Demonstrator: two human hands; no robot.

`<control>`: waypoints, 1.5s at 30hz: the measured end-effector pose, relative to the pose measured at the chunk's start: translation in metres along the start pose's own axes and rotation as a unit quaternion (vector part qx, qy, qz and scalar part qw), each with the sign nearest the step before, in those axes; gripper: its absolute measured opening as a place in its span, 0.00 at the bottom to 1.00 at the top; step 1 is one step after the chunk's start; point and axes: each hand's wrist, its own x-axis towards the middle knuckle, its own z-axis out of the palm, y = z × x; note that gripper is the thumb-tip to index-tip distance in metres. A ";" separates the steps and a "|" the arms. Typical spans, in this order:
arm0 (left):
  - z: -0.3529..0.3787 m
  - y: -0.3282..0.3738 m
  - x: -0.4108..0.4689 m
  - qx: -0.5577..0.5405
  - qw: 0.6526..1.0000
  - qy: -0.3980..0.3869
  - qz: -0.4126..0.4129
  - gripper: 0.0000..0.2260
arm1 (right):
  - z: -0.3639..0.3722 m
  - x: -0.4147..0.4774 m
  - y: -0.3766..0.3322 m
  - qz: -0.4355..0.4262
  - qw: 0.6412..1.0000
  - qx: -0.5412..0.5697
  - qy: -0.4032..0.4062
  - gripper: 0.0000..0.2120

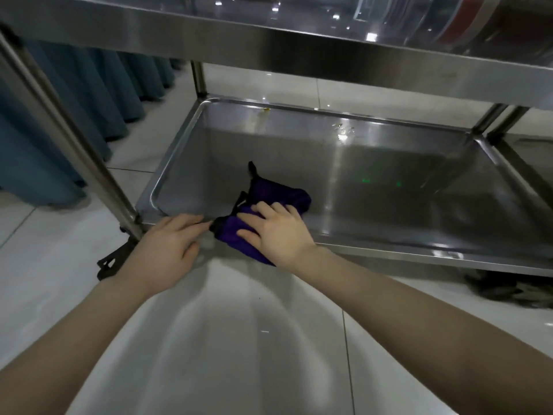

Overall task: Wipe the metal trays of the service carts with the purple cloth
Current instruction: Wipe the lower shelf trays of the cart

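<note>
At tray rim (389, 248), right hand (275, 232) presses purple cloth (278, 193).

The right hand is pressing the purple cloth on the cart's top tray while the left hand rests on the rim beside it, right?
Not the top tray. In the head view the right hand presses the purple cloth on the lower tray, over its near rim, while the left hand rests on the rim beside it.
</note>
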 end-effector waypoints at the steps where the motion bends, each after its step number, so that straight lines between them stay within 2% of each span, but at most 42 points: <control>1: -0.003 -0.003 -0.001 -0.009 1.000 -0.007 0.005 0.20 | -0.001 -0.002 0.004 -0.012 1.000 0.008 0.000 0.22; 3: -0.010 -0.012 -0.003 -0.037 0.999 -0.012 -0.002 0.19 | -0.008 -0.023 0.026 -0.030 0.999 0.022 0.029 0.20; 5: -0.015 -0.024 -0.006 -0.037 0.999 -0.002 -0.015 0.20 | -0.014 -0.059 0.062 -0.002 0.998 0.009 0.066 0.19; 9: -0.015 -0.039 -0.006 -0.056 0.996 0.054 -0.049 0.20 | -0.027 -0.126 0.122 0.114 0.991 -0.040 0.060 0.33; 12: -0.009 -0.041 -0.001 -0.087 0.990 0.096 -0.059 0.16 | -0.032 -0.127 0.119 0.120 0.991 -0.056 0.026 0.38; 16: 0.000 -0.044 0.001 -0.132 0.978 0.152 -0.051 0.13 | -0.027 -0.075 0.069 0.034 0.997 -0.042 0.055 0.34; 19: 0.008 -0.046 0.002 -0.142 0.972 0.179 -0.050 0.09 | -0.012 -0.017 0.013 -0.029 0.999 0.008 0.045 0.26; 22: 0.015 -0.048 0.006 -0.130 0.968 0.203 -0.070 0.09 | 0.012 0.046 -0.049 -0.035 0.997 0.065 0.003 0.21; 24: 0.015 -0.047 0.009 -0.147 0.959 0.215 -0.115 0.13 | 0.024 0.089 -0.078 -0.036 0.994 0.097 -0.026 0.21; 27: 0.012 -0.037 0.016 -0.143 0.958 0.210 -0.132 0.21 | 0.030 0.140 -0.088 -0.034 0.987 0.133 -0.084 0.22; 29: 0.008 -0.026 0.025 -0.105 0.968 0.209 -0.094 0.20 | 0.030 0.156 -0.078 -0.028 0.987 0.113 -0.111 0.24; 31: 0.000 -0.023 0.042 -0.107 0.967 0.213 -0.085 0.18 | 0.031 0.154 -0.065 -0.026 0.988 0.106 -0.106 0.24; 34: -0.009 -0.041 0.075 -0.106 0.966 0.200 -0.122 0.19 | 0.029 0.122 -0.031 0.040 0.993 0.103 -0.042 0.22; 37: -0.001 -0.057 0.096 -0.033 0.984 0.141 -0.099 0.19 | 0.021 0.057 0.037 0.136 0.990 0.030 0.039 0.20; 39: 0.011 -0.062 0.097 0.010 0.991 0.108 -0.073 0.19 | 0.012 0.008 0.094 0.238 0.971 -0.004 0.023 0.21; 41: 0.021 -0.065 0.096 0.029 0.990 0.123 -0.066 0.18 | -0.001 -0.029 0.134 0.370 0.929 -0.004 -0.015 0.23; 43: 0.024 -0.068 0.097 0.027 0.987 0.145 -0.068 0.18 | -0.008 -0.038 0.142 0.420 0.907 0.026 -0.022 0.25; 45: 0.025 -0.069 0.099 0.021 0.985 0.157 -0.067 0.17 | -0.006 -0.019 0.123 0.425 0.905 0.025 -0.006 0.25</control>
